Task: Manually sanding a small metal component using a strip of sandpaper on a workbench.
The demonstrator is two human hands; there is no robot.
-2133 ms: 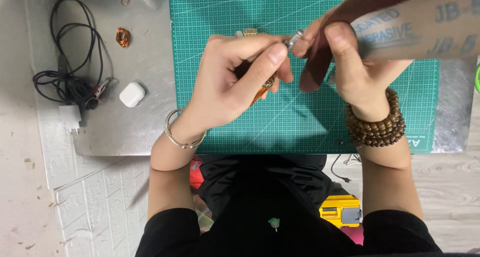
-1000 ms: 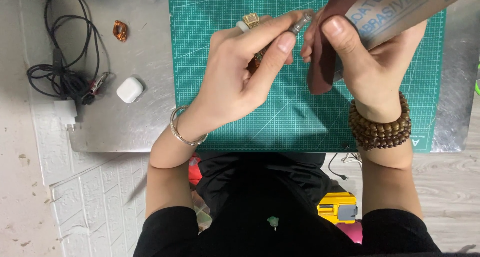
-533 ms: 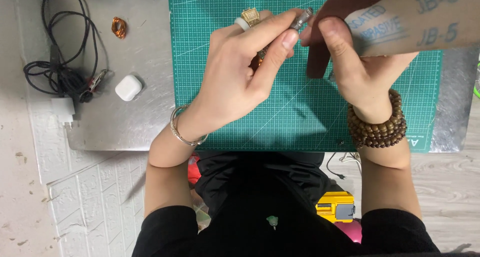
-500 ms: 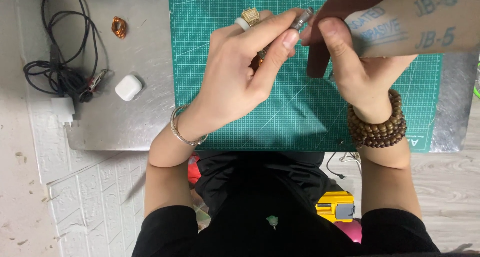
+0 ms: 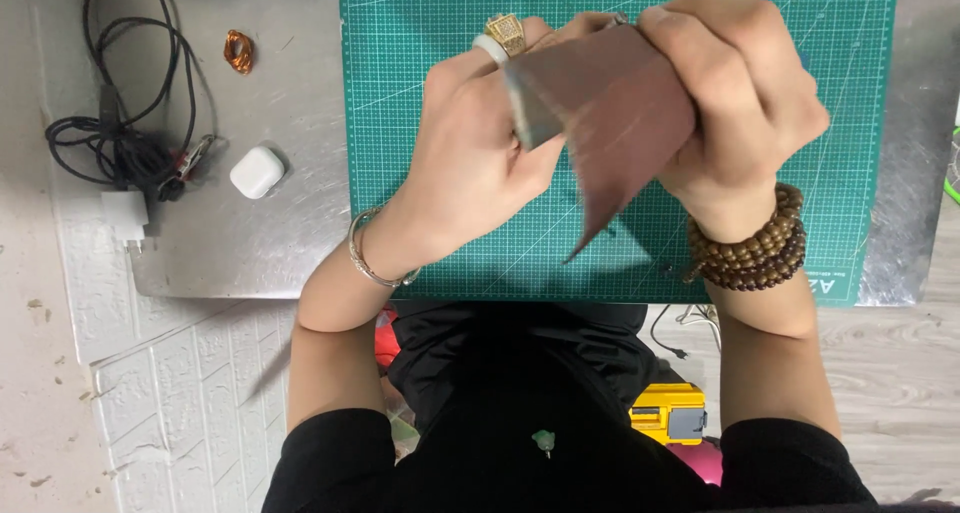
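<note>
Both hands were raised together over the green cutting mat [image 5: 800, 123], which lay on a metal table [image 5: 290, 203]. The right hand [image 5: 740, 103] was closed over the upper edge of a reddish-brown sheet of sandpaper [image 5: 620, 123], fingers curled on top and pressing it down; the sheet hung from that grip and tapered to a blurred point below, between the two wrists. The left hand [image 5: 480, 163] met the sheet from the other side, its fingers folded against the sandpaper's left edge, where a grey fold of the backing showed. Whatever sat pinched beneath the paper was hidden, apart from a small glint of metal at the top edge. The left hand wore a pale ring and a large gold-coloured ring [image 5: 505, 33], and a silver bangle [image 5: 375, 258] circled its wrist. Wooden bead bracelets [image 5: 750, 253] wrapped the right wrist. Well apart on the table lay a white earbud case [image 5: 257, 171], a tangle of black cable [image 5: 110, 143] and a small copper wire coil [image 5: 238, 51]
</note>
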